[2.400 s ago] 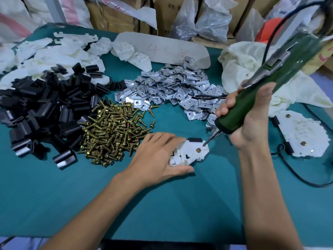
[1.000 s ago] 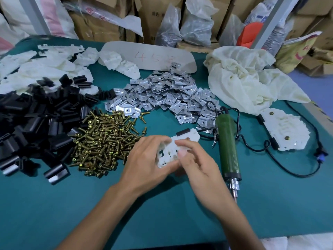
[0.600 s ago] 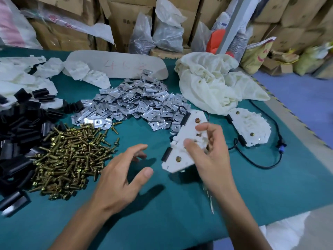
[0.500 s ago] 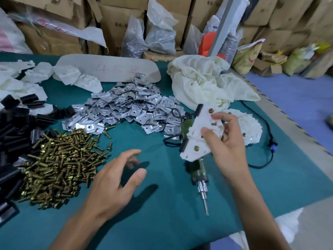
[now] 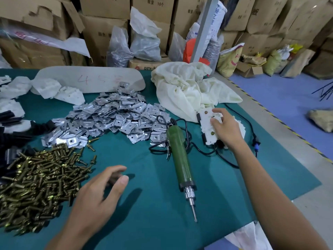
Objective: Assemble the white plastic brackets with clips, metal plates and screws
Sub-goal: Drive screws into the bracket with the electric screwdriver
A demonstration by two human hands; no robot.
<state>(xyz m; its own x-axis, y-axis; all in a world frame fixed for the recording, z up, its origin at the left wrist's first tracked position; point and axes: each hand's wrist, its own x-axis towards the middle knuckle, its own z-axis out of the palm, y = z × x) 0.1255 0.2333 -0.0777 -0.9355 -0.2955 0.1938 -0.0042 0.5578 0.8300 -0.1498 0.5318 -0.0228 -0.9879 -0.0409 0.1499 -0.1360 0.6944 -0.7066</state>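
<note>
Head view is showing a teal tabletop (image 5: 153,213) stretching across the scene, with cardboard boxes (image 5: 108,18) standing stacked beyond its far edge. A crumpled cream cloth (image 5: 187,91) is lying at the far right. A wide heap of metal plates (image 5: 115,114) is spreading across the middle, and a pile of brass screws (image 5: 39,181) is sitting at the near left, with black clips (image 5: 16,138) lying just beyond it at the left edge. Loose white brackets (image 5: 54,87) are lying at the far left. A green electric screwdriver (image 5: 180,159) is lying in the centre, tip pointing near, its black cable (image 5: 250,123) looping to the right. The left hand (image 5: 97,199) is hovering over the bare tabletop beside the screws, fingers loosely spread and holding nothing. The right hand (image 5: 225,129) is gripping an assembled bracket (image 5: 207,123) between thumb and fingers, resting it on a stack of finished brackets (image 5: 240,127) just near the cloth.
</note>
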